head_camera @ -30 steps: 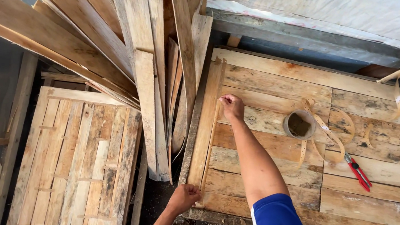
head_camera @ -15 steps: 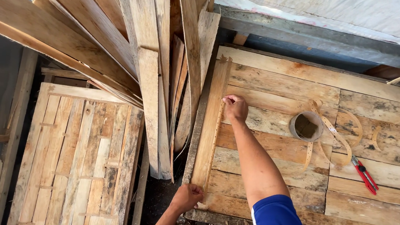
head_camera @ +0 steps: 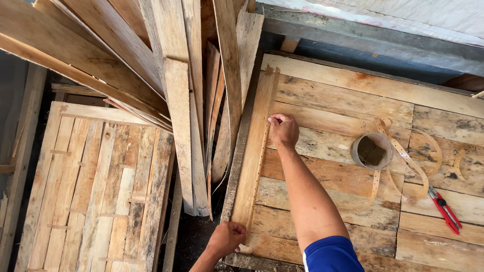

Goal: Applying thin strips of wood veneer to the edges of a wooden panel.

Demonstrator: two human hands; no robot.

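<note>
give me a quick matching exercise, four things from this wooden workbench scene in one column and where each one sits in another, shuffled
Things:
1. left hand
2. right hand
3. red-handled pliers
4. round tin

Places:
A. right side of the bench, beside the loose strap
B. on the near end of the thin plank
C. mid-bench, in the strap's loop
D. partway up the plank's right edge

Pairs: 1-B, 2-D, 3-A, 4-C

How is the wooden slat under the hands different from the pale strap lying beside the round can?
The wooden slat is straight, stiff and wide; the pale strap is thin, narrow and curls in loops. The slat lies along the left edge of the plank table, with the left hand at its near end and the right hand beside its middle; no hand touches the strap, which lies by the round can. Both are pale brown and rest on the table.
</note>
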